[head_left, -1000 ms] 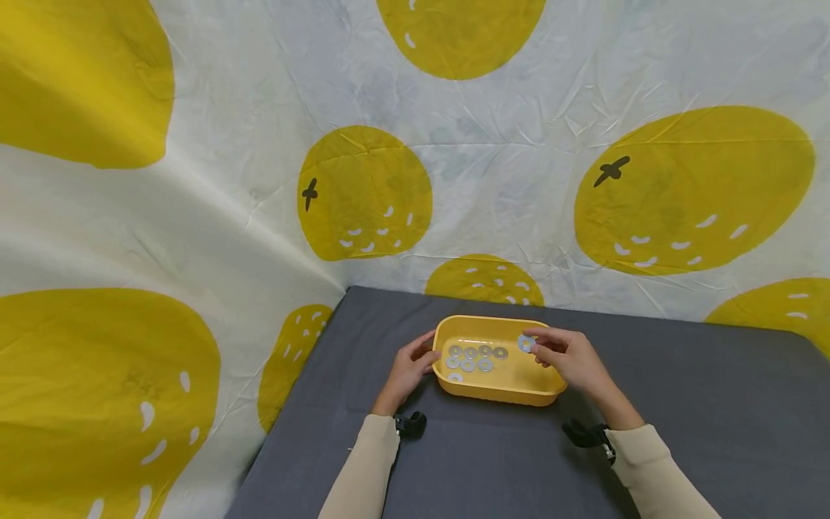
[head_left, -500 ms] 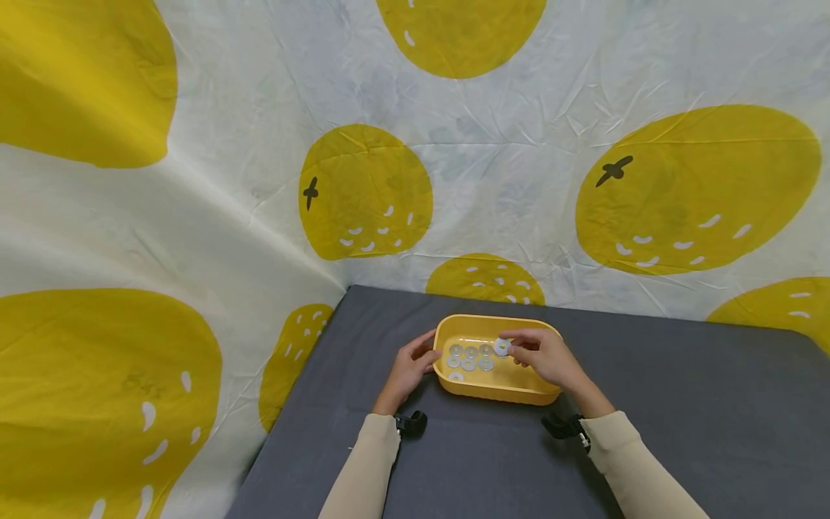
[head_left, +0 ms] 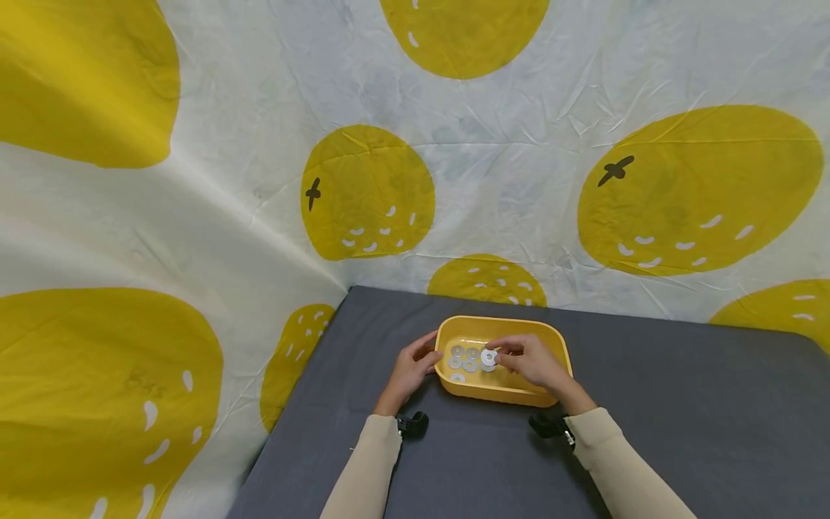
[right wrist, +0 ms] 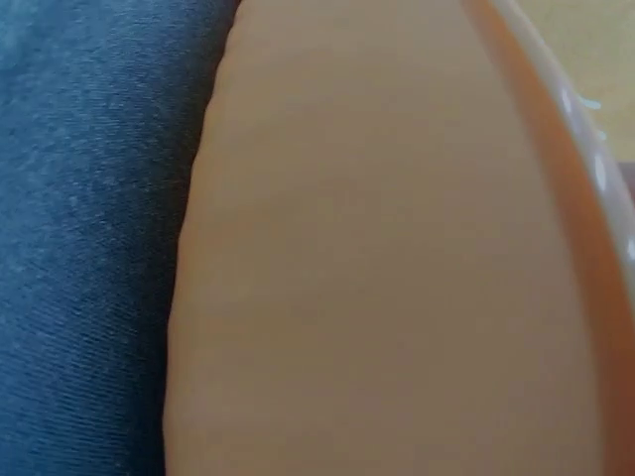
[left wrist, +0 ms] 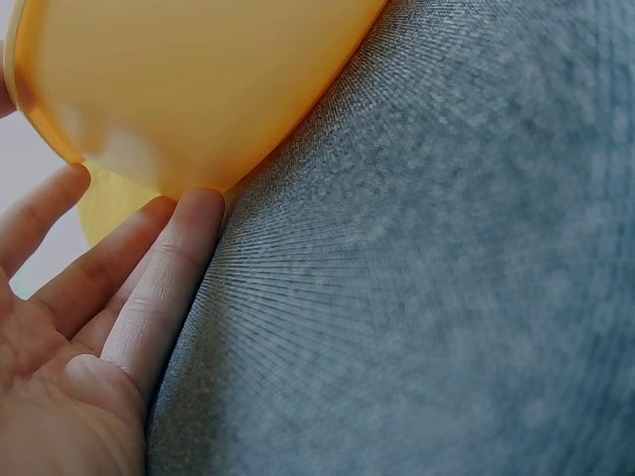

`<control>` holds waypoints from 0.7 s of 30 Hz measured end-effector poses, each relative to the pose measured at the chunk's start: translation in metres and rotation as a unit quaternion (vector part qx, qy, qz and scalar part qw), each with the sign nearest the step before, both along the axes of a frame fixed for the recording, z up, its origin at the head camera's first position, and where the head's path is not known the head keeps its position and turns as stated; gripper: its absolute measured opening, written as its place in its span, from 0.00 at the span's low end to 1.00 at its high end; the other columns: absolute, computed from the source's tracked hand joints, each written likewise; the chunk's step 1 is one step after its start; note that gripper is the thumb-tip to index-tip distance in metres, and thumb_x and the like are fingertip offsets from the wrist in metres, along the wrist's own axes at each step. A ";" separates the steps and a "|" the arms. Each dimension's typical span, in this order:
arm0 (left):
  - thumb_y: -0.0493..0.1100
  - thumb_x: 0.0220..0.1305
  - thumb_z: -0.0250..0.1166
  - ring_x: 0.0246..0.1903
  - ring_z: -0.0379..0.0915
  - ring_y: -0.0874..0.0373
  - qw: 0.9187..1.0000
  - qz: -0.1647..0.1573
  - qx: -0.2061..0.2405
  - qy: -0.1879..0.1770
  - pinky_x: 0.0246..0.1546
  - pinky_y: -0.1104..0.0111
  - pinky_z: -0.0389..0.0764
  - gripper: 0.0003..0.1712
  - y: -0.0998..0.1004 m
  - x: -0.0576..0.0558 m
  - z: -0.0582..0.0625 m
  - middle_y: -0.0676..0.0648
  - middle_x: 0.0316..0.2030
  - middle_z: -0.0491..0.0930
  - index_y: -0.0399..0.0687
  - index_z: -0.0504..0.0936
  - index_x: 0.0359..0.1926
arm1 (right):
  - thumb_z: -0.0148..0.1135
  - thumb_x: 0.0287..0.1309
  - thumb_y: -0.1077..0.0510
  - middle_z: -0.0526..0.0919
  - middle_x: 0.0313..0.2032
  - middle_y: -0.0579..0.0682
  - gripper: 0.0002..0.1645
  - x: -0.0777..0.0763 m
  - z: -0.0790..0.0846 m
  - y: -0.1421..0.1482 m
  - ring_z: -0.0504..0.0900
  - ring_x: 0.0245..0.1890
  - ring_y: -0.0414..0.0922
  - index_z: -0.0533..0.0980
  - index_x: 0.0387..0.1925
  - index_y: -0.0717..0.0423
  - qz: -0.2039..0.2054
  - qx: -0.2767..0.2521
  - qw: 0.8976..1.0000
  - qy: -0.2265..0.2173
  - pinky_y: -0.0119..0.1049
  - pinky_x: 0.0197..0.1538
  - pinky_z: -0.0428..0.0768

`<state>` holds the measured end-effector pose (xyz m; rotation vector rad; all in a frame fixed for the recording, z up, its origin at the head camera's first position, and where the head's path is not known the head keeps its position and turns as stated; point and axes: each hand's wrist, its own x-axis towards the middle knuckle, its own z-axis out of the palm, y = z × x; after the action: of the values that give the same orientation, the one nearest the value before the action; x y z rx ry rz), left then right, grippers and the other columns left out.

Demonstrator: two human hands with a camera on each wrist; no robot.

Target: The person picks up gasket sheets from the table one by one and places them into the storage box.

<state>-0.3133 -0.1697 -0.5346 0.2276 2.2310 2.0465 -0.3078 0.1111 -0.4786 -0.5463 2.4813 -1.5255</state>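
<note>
A yellow oblong plastic tray stands on the dark grey cloth in the head view. My left hand grips its left end, thumb over the rim and fingers against the outer wall. Those fingers touch the wall low down, close to the cloth, in the left wrist view. Inside the tray, my right hand pinches a silver washer between thumb and fingertips. Several more flat washers lie in the tray's left half; the held one overlaps some of them. The right wrist view shows only the tray's outer wall.
Dark grey cloth covers the table around the tray. Behind and to the left hangs a white curtain printed with large yellow fruit. The tray's rim rises close beside the right wrist camera.
My right hand has moved left across the tray with the washer, from the right end to the washers in the left half. My left hand stays on the tray's end.
</note>
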 end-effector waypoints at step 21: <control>0.46 0.72 0.65 0.53 0.82 0.55 1.000 0.007 0.002 0.019 0.48 0.66 0.87 0.30 0.000 -0.003 -0.009 0.38 0.61 0.80 0.56 0.72 0.73 | 0.62 0.64 0.70 0.89 0.37 0.58 0.11 -0.013 -0.012 -0.013 0.70 0.20 0.37 0.87 0.44 0.63 0.079 0.078 0.993 0.029 0.30 0.25 0.71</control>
<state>-0.3164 -0.1695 -0.5436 0.2535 2.2562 2.0712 -0.3209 0.0980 -0.4903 -0.7475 2.5043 -1.2636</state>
